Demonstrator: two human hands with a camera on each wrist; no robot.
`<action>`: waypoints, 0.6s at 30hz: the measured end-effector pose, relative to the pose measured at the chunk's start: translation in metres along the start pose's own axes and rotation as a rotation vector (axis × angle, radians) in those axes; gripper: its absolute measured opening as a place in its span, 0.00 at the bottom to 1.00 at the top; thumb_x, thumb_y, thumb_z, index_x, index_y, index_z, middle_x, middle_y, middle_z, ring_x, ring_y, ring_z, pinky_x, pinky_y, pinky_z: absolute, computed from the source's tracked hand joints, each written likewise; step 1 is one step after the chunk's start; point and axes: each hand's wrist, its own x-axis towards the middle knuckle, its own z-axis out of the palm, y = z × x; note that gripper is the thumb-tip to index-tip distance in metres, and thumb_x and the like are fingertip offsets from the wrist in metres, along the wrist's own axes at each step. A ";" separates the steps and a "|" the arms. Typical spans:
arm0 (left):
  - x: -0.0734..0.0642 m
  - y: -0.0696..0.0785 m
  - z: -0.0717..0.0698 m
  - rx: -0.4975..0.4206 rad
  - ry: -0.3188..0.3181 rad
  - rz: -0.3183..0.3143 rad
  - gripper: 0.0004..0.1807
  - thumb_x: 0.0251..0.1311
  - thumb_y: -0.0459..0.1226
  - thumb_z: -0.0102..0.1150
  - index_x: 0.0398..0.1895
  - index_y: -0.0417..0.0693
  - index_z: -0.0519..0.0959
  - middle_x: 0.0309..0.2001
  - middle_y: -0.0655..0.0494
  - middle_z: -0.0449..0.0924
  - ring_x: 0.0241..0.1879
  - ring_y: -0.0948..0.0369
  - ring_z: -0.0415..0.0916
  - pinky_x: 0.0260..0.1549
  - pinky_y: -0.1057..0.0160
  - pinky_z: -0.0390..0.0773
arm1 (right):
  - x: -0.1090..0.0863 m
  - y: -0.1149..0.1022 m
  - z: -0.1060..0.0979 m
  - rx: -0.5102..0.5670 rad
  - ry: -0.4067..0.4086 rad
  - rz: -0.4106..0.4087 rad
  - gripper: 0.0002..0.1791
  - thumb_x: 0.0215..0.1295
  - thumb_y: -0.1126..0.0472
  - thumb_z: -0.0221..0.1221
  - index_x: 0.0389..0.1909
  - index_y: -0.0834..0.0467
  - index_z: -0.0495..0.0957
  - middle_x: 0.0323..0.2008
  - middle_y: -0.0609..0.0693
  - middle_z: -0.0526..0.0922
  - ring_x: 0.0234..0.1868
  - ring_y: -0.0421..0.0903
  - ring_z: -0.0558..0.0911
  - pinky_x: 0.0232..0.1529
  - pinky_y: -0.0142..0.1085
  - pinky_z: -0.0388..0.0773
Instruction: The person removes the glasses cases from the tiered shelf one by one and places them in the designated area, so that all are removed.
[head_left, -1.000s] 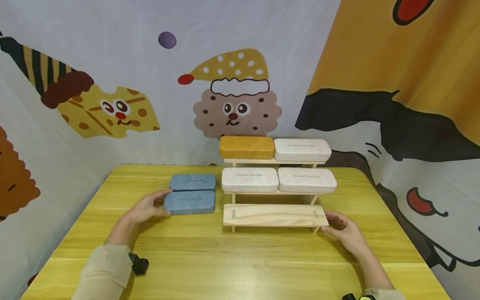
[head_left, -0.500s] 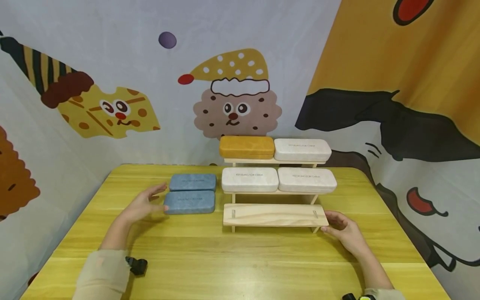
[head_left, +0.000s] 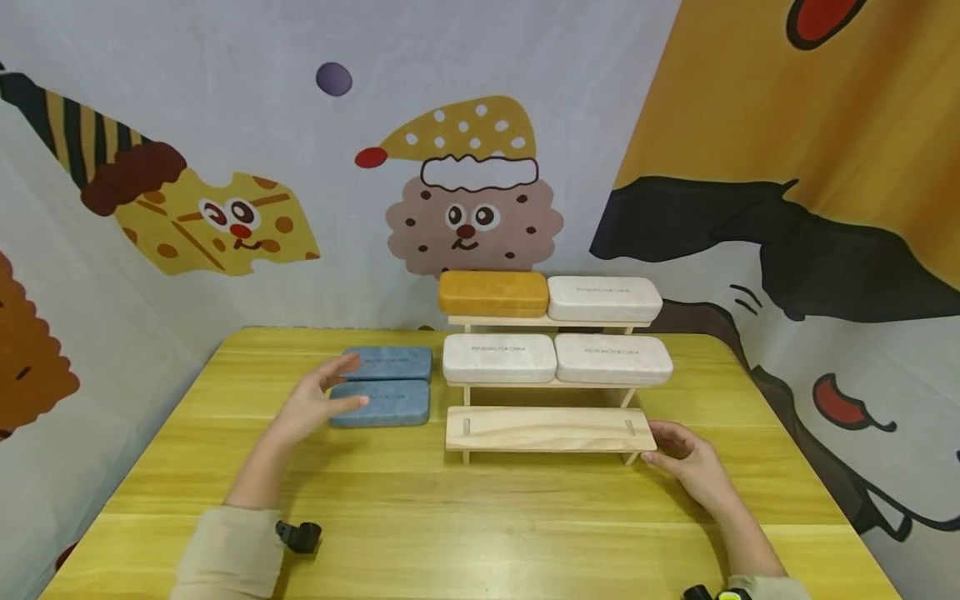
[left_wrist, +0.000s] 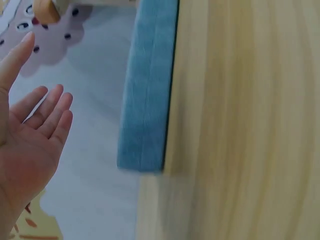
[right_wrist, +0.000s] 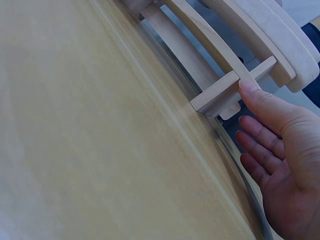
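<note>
Left hand (head_left: 309, 404): released, over blue cases (head_left: 397, 410), toward tabletop (head_left: 480, 517) left edge | Right hand (head_left: 693, 468): grasping rack (head_left: 547, 429) | Advised: span cases squarely

Indoor tabletop spot, kind of room unclear, wood-grain table (head_left: 480, 517), cartoon-printed cloth (head_left: 240, 58) hanging on 3 sides

Two glasses cases (head_left: 393, 412) lie one before the other on the counter (head_left: 480, 517), below the left grip (head_left: 311, 404) and left of a three-tier stand (head_left: 551, 425) bearing case pairs (head_left: 498, 360) on its middle and top tiers, the right grip (head_left: 693, 468) at the stand's lower right end.
</note>
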 end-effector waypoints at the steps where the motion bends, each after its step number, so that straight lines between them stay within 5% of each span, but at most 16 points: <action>1: 0.001 0.003 0.003 -0.004 -0.001 0.005 0.43 0.56 0.41 0.69 0.73 0.47 0.58 0.68 0.42 0.62 0.65 0.39 0.56 0.59 0.37 0.60 | 0.000 0.000 0.000 0.000 -0.001 0.000 0.27 0.57 0.61 0.68 0.56 0.67 0.74 0.50 0.62 0.79 0.46 0.34 0.77 0.44 0.25 0.73; 18: 0.019 0.039 0.051 -0.060 0.025 0.116 0.39 0.54 0.39 0.70 0.69 0.46 0.65 0.64 0.45 0.68 0.63 0.46 0.62 0.59 0.39 0.60 | 0.000 -0.001 0.000 0.000 -0.004 -0.011 0.26 0.57 0.62 0.68 0.56 0.66 0.74 0.50 0.61 0.79 0.46 0.35 0.77 0.45 0.26 0.74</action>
